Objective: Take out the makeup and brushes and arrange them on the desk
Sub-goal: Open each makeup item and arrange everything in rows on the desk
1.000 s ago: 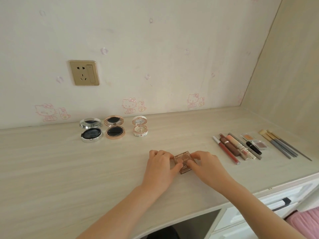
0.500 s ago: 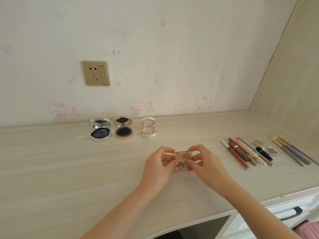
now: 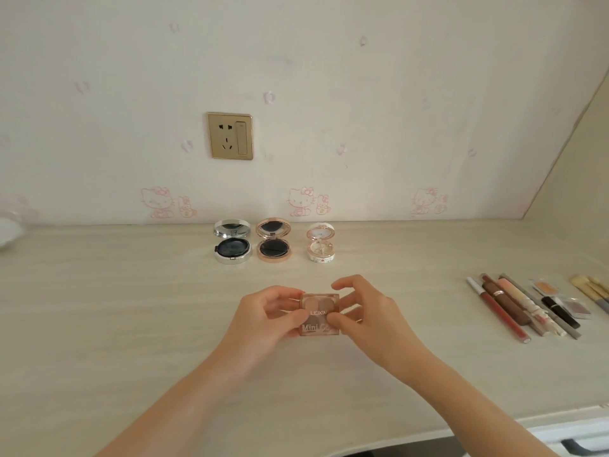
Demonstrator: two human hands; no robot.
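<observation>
A small square pink eyeshadow palette [image 3: 319,308] with a clear lid and white lettering is held just above the desk [image 3: 131,324] at its middle. My left hand [image 3: 263,319] pinches its left side and my right hand [image 3: 365,321] pinches its right side, thumbs on the lid. Three open round compacts stand in a row near the wall: a silver compact [image 3: 232,247], a rose-gold compact [image 3: 273,244] and a white floral compact [image 3: 320,247]. At the right lie lip pencils and tubes [image 3: 507,306] side by side, and several brushes [image 3: 590,290] beyond them.
Two small flat shadow pans [image 3: 575,306] lie between the tubes and brushes. A gold wall socket [image 3: 230,135] is above the compacts. A white object [image 3: 8,230] shows at the far left edge. A drawer front [image 3: 566,438] sits under the desk at bottom right.
The palette has been tipped up from the desk, its lettered lid now facing me, with both hands still on it. The view has shifted, so everything sits further right.
</observation>
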